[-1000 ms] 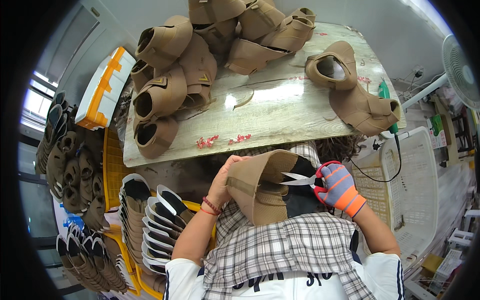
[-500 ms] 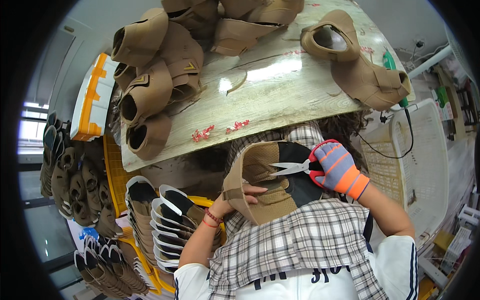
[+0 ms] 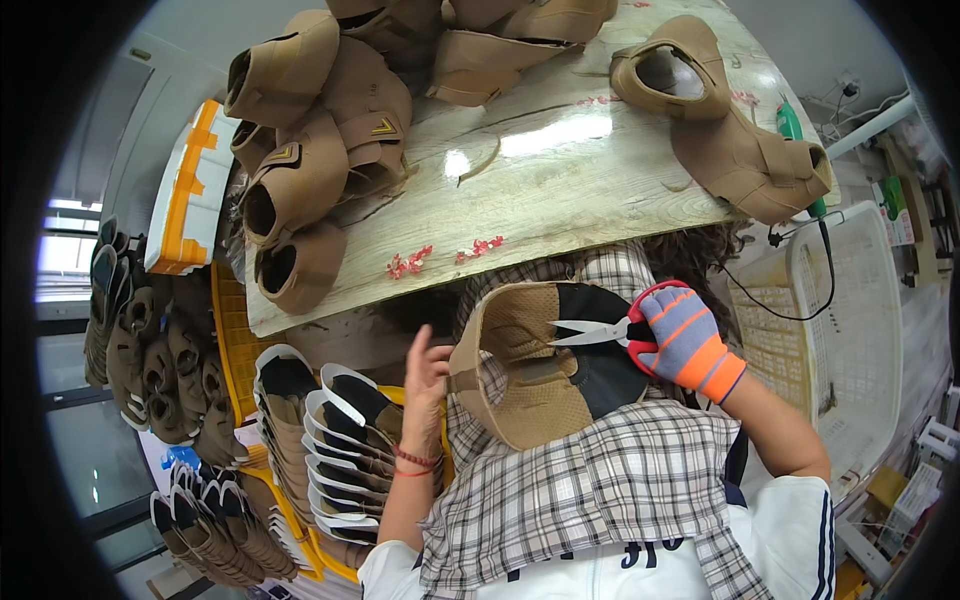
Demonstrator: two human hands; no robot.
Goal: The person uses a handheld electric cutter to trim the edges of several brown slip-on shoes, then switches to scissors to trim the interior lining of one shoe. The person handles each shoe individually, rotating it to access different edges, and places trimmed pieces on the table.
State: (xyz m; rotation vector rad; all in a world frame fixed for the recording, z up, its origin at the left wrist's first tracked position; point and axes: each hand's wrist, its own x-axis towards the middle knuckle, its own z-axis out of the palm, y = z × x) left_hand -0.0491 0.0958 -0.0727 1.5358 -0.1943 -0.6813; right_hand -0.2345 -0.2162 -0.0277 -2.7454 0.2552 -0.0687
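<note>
Right grip (image 3: 690, 338), gloved in grey and orange, is wrapped round red-handled steel scissors (image 3: 592, 333), blades parted. Left grip (image 3: 428, 375) is bare, empty, fingers spread, just beside the left edge of the tan, black-lined fabric shoe upper (image 3: 550, 415); contact unclear. Upper lies over checked cloth (image 3: 570, 490), near side of the pale wood-grain bench (image 3: 560, 200). Likely light, bendy, not fragile; best held by left rim, clear of blades.

A pale wood-grain table (image 3: 560, 190) spans the frame's upper middle. Brown shoe uppers (image 3: 310, 170) crowd its upper left; two more uppers (image 3: 745, 165) lie upper right.
</note>
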